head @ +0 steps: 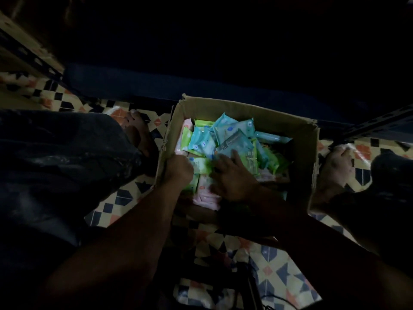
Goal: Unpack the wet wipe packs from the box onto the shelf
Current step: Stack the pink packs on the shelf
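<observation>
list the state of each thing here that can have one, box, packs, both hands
cardboard box: open, flaps up, on the tiled floor, still holding many packs
wet wipe packs: loose jumble inside the box, blue, green and pink, none out yet
left hand: inside the box at its left wall, fingers curled; what it grips is hidden
right hand: spread flat on the packs, fingers fairly straight
</observation>
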